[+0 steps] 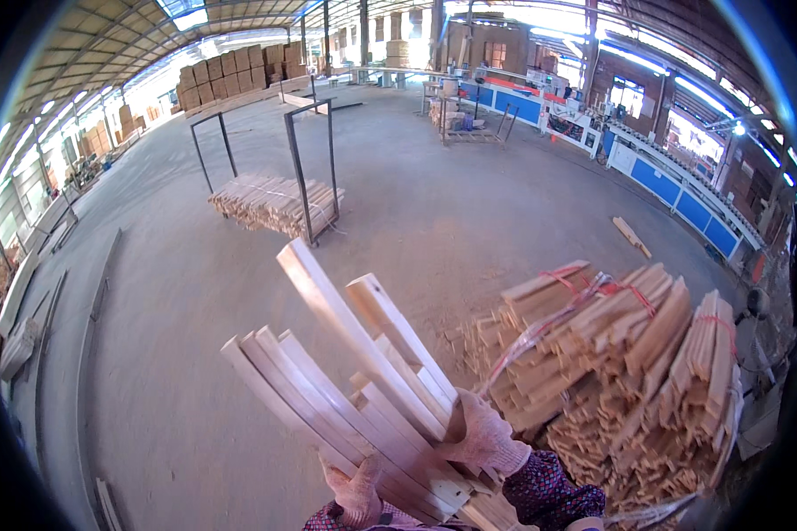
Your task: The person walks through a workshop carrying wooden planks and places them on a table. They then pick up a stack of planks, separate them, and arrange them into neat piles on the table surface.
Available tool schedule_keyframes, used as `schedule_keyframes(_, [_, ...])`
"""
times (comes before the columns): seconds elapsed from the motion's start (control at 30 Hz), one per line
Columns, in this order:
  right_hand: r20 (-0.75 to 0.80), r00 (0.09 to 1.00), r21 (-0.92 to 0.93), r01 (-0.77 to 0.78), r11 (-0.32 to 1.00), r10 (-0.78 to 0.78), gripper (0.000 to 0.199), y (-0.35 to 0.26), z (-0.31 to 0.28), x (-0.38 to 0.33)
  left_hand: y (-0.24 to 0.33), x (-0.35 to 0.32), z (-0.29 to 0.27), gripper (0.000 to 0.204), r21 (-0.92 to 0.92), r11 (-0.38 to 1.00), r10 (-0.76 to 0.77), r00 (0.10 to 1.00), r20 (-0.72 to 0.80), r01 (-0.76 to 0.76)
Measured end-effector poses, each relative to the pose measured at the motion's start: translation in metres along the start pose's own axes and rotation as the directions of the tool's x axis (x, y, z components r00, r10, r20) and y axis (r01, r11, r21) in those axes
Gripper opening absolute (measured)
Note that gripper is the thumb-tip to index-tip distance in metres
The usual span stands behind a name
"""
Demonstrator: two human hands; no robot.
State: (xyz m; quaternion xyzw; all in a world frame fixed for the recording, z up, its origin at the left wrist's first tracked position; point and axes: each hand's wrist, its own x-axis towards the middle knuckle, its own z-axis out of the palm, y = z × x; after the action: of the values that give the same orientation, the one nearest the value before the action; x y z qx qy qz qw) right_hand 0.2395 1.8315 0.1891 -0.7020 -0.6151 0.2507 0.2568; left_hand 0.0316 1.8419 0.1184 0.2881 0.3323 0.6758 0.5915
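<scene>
Between my two gloved hands I carry a loose bunch of pale wooden strips, fanned out and pointing away from me at uneven lengths. My left hand is wrapped round the left side of the bunch, thumb on top. On the right side my right hand grips the strips, one longer strip sticking out farthest ahead of it. The lower ends of the bunch run out of view at the bottom edge. Just right of my right hand lies a big pile of wooden strips, partly tied in bundles with red and pink bands.
Ahead on the floor stands a metal rack holding a stack of strips. A loose wood piece lies beyond the pile. Blue and white machines line the right side. Long rails lie at the left; brown stacks stand far back.
</scene>
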Motion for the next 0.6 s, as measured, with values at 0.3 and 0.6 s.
schedule_keyframes(0.3, [-0.013,0.970,0.011,-0.242,0.970,0.242,0.089,0.034,-0.068,0.271,-0.086,0.269,0.122,0.062,-0.048,0.978,-0.194,0.972,0.133,0.201])
schedule_keyframes(0.6, [-0.280,0.939,0.036,-0.197,0.980,0.199,0.055,0.098,-0.129,0.479,-0.174,0.479,0.241,0.057,-0.018,0.970,-0.231,0.936,0.265,0.244])
